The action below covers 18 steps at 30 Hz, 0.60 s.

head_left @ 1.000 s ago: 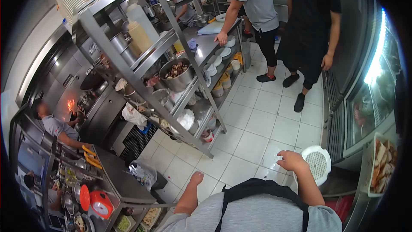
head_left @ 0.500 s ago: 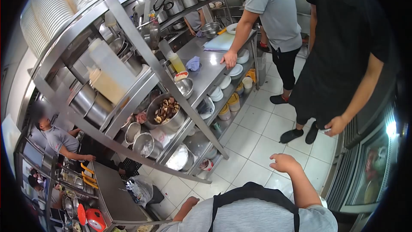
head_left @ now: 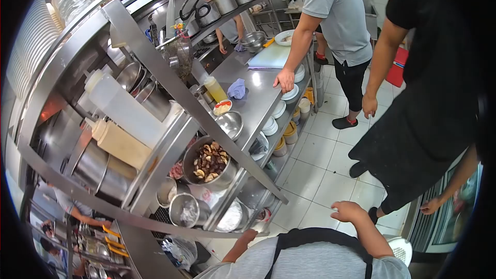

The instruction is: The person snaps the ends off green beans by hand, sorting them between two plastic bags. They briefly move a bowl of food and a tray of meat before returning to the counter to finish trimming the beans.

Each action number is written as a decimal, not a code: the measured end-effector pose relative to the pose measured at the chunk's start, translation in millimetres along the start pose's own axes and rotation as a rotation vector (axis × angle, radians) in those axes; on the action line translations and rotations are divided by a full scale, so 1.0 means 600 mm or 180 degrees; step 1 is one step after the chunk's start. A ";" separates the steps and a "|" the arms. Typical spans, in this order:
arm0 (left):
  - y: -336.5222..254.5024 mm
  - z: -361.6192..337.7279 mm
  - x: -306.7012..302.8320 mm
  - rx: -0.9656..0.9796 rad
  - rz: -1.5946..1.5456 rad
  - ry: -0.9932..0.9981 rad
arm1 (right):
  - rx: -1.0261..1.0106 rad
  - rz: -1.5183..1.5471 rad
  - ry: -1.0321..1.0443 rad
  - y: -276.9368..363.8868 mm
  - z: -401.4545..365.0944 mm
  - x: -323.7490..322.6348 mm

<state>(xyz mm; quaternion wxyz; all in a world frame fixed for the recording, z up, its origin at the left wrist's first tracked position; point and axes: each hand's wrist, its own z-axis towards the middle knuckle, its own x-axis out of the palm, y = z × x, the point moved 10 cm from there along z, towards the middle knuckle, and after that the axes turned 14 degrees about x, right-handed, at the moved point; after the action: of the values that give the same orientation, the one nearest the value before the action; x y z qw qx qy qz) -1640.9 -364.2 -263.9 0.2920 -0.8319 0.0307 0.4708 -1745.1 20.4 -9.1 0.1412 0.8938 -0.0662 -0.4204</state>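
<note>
Kitchen aisle: our right hand [head_left: 349, 211] hangs half curled, empty; left hand [head_left: 249, 235] at the steel rack [head_left: 155, 67] corner, state unclear. White strainer [head_left: 402, 248] by our right elbow seems light, stiff; grip the rim.

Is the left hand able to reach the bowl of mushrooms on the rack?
Probably yes: the left hand is by the rack, whose front is open; nothing blocks the bowl of mushrooms.

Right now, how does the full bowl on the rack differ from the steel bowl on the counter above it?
The full bowl is heaped with brown pieces, maybe mushrooms; the counter bowl looks empty. The full bowl is bigger and deeper than the counter bowl. The full bowl sits one shelf below the counter bowl. Both are round, shiny steel.
</note>
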 end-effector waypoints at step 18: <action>0.003 0.196 -0.028 0.1868 -0.0222 0.0746 | 0.1256 0.0532 -0.0176 0.105 -0.063 0.048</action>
<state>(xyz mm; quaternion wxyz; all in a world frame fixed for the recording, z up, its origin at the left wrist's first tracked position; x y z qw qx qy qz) -1740.5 -308.9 -296.8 0.5300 -0.7613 0.1701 0.3325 -1697.4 -39.1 12.0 -0.0040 0.8837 -0.2249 -0.4104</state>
